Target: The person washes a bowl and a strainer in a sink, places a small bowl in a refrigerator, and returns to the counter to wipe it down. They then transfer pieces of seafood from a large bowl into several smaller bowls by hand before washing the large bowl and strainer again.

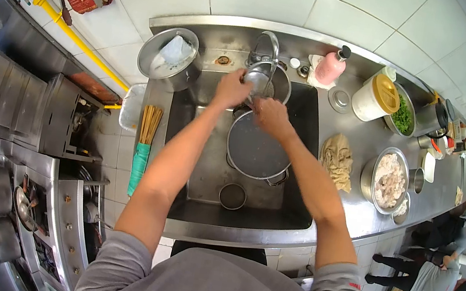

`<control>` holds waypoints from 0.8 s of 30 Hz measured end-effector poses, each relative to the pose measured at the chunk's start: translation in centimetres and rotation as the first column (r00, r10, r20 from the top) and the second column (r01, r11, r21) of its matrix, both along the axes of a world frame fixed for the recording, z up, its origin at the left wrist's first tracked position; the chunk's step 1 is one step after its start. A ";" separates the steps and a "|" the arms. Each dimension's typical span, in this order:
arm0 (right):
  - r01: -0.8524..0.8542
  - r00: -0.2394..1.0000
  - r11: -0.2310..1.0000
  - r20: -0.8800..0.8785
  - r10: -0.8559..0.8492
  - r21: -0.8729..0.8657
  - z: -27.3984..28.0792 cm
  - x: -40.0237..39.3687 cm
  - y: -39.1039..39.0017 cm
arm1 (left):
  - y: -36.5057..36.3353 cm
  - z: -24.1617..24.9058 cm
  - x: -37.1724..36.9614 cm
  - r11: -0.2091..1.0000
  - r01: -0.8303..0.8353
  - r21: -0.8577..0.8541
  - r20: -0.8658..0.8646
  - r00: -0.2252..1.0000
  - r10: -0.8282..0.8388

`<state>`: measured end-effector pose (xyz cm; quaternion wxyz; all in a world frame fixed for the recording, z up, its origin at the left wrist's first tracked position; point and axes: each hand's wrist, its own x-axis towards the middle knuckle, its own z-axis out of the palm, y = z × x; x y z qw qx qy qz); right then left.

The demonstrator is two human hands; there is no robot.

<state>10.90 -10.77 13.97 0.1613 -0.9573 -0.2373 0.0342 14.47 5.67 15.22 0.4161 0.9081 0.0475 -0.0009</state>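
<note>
Both my hands are together under the curved faucet (276, 46) at the back of the sink. My left hand (233, 88) has its fingers curled round the left side of a pale, rounded, cup-like thing (256, 81). Against the lower side of it, my right hand (271, 117) is closed, its fingertips mostly hidden; I cannot tell what kind of thing this is. Just behind the hands stands a metal pot (281, 83). Below them, a large two-handled pot (260, 146) with greyish liquid sits in the sink (197, 182), near a small round metal dish (232, 196).
Left of the sink are a deep pot (150, 61) with a cloth and a bundle of sticks (150, 124). On the right counter stand a pink pump bottle (331, 67), a yellow-lidded tub (375, 99), a wrung cloth (336, 161) and a bowl of pale food (389, 181). People work far right.
</note>
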 end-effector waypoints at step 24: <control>-0.267 0.949 0.964 0.171 0.265 -0.014 1.9 -1.8 -0.9 | 5.9 -9.7 -4.1 0.454 -0.456 -0.766 -0.473 0.877 0.083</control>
